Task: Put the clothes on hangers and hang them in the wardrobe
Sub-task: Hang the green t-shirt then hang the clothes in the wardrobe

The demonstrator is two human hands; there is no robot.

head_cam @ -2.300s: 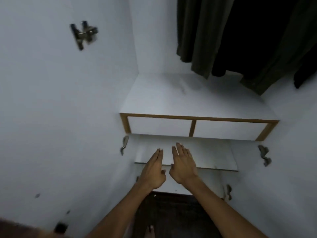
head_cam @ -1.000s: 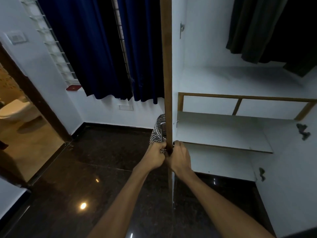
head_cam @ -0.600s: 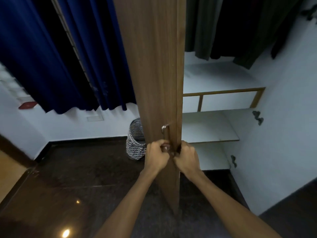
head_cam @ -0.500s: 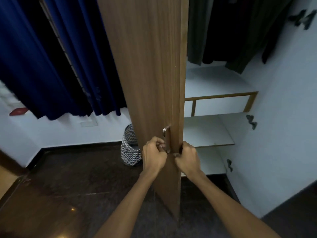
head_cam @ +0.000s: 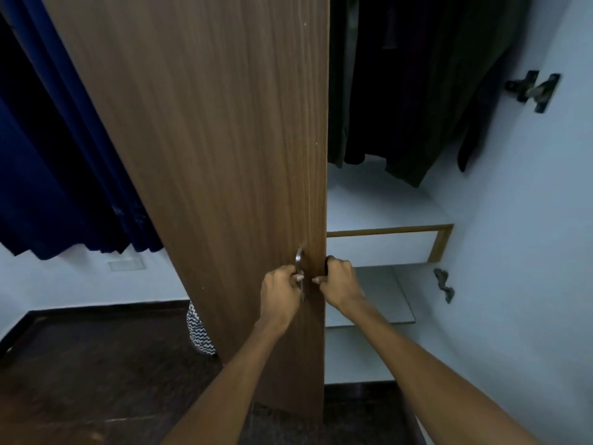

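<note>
left hand (head_cam: 278, 292) fingers curled round handle (head_cam: 299, 268) | right hand (head_cam: 339, 281) fingers hooked over wardrobe door (head_cam: 224, 155) edge, likely steadying its swing | clothes (head_cam: 401, 91) hang beyond

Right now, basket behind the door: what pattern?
Black-and-white zigzag on the basket, head view.

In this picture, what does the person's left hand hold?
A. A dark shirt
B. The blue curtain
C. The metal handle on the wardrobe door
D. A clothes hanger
C: the left hand has its fingers curled round the metal handle on the brown wardrobe door, while the right hand grips the door's edge.
</note>
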